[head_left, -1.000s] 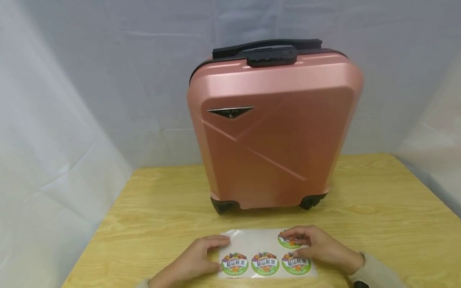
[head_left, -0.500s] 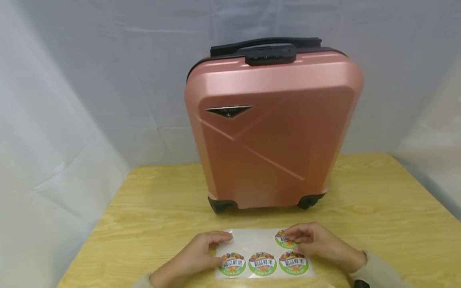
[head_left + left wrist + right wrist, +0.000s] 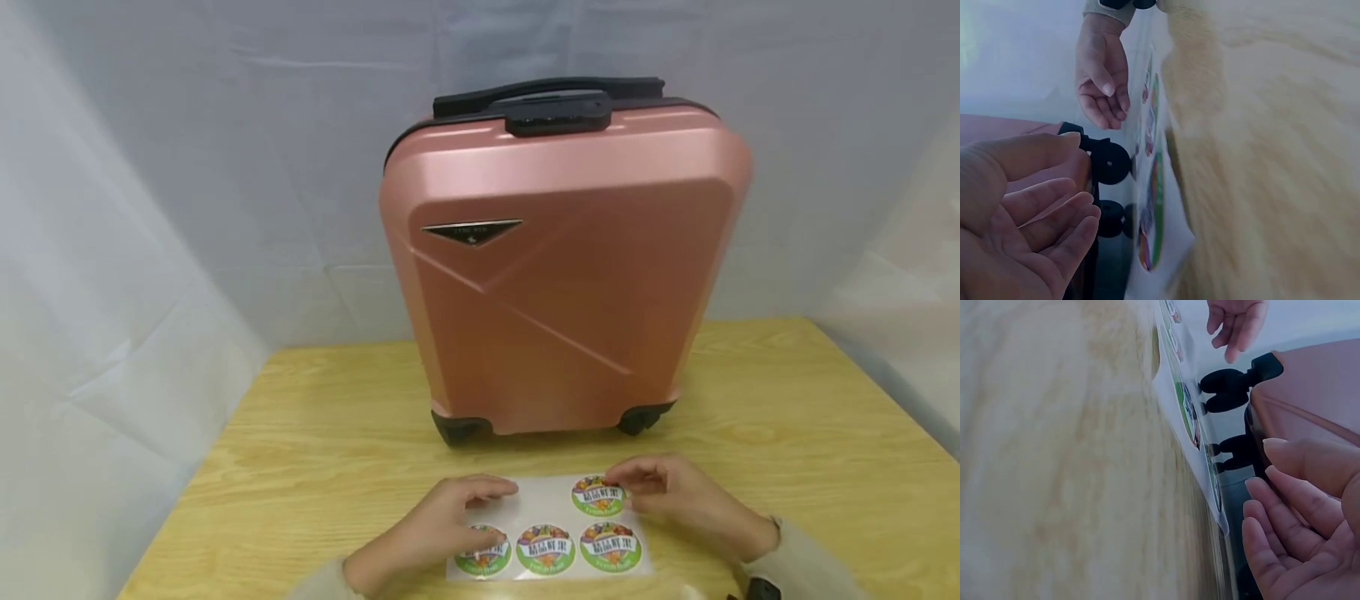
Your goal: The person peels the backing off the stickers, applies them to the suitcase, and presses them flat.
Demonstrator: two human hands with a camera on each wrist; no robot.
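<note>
A clear-backed sheet of round fruit stickers (image 3: 545, 550) lies on the table, with several green-rimmed stickers and a bare patch at its upper left. Over the sheet's left side hovers my left hand (image 3: 442, 521), thumb and fingers apart and holding nothing; it partly covers the lower-left sticker. My right hand (image 3: 693, 504) is at the sheet's right edge, fingers loosely bent beside the top-right sticker (image 3: 597, 496). Both wrist views show a gap between the fingers (image 3: 1072, 231) and the sheet (image 3: 1172, 244), and likewise at the right fingers (image 3: 1272, 531).
A rose-pink hard-shell suitcase (image 3: 562, 292) stands upright on the wooden table (image 3: 315, 433) behind the sheet. It has a black top handle (image 3: 547, 92) and black wheels (image 3: 1225, 381). White cloth (image 3: 135, 250) hangs behind and at both sides.
My left hand has moved right, further over the sheet. My right hand has drawn back slightly to the right, uncovering the top-right sticker. Sheet and suitcase appear slightly further left in view.
</note>
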